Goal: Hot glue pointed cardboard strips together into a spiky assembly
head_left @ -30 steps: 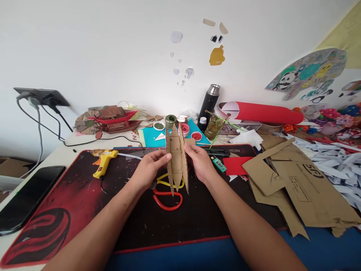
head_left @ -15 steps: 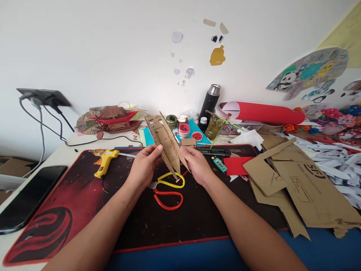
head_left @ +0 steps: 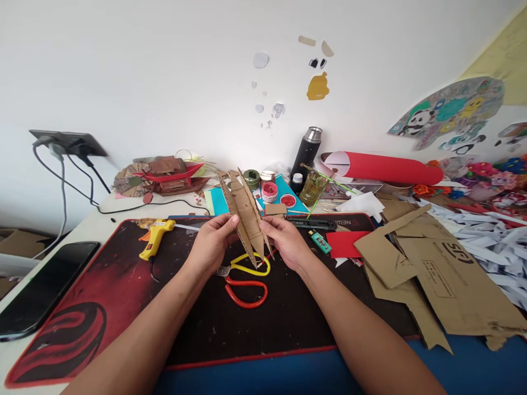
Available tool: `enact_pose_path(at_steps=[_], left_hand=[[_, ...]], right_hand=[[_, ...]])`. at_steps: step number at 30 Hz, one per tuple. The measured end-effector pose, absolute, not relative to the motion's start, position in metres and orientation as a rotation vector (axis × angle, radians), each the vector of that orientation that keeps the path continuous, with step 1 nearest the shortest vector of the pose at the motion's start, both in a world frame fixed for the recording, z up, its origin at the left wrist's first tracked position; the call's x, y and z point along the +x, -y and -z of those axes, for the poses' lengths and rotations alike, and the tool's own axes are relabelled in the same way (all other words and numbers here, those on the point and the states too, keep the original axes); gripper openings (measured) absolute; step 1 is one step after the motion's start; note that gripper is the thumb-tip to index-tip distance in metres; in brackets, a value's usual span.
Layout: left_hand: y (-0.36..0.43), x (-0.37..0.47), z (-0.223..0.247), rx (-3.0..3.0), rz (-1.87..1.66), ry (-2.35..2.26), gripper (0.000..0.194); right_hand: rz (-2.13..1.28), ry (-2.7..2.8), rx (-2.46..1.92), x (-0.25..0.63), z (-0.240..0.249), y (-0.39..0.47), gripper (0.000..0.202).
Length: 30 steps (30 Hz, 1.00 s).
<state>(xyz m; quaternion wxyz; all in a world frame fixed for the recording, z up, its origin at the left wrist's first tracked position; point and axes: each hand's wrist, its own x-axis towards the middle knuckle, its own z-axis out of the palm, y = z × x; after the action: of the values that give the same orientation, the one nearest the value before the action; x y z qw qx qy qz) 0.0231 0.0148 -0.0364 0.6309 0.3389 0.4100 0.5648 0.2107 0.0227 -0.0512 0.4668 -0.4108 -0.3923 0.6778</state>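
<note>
Between my hands is a long cardboard boat shape (head_left: 249,219), with a pointed floor and a raised side strip along each edge. My left hand (head_left: 214,241) pinches its left side, thumb on top. My right hand (head_left: 287,241) grips its right side near the front end. Both hands hold it above the mat, with their lower fingers partly hidden. Just below lie scissors (head_left: 247,296) with one red and one yellow handle loop; their blades are mostly covered by my left hand.
A yellow hot glue gun (head_left: 155,239) and a phone (head_left: 49,288) lie left. Cardboard sheets (head_left: 448,280) and white paper strips (head_left: 494,247) cover the right. Behind stand paint jars (head_left: 269,192), a thermos (head_left: 307,153), a brush jar (head_left: 313,187) and a brown model boat (head_left: 168,178).
The cardboard boat shape has turned slightly, so more of its inside faces me. Both hands keep their hold on its sides. The view has tipped up a little.
</note>
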Motion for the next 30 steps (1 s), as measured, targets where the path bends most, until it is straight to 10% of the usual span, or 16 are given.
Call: enact_pose_path(at_steps=[30], left_hand=[[-0.0144,0.0237,0.0359,0.809,-1.286,-1.010,0.053]], right_hand=[[-1.620,1.021,-1.015,0.2082,0.0499,-0.0203,0.038]])
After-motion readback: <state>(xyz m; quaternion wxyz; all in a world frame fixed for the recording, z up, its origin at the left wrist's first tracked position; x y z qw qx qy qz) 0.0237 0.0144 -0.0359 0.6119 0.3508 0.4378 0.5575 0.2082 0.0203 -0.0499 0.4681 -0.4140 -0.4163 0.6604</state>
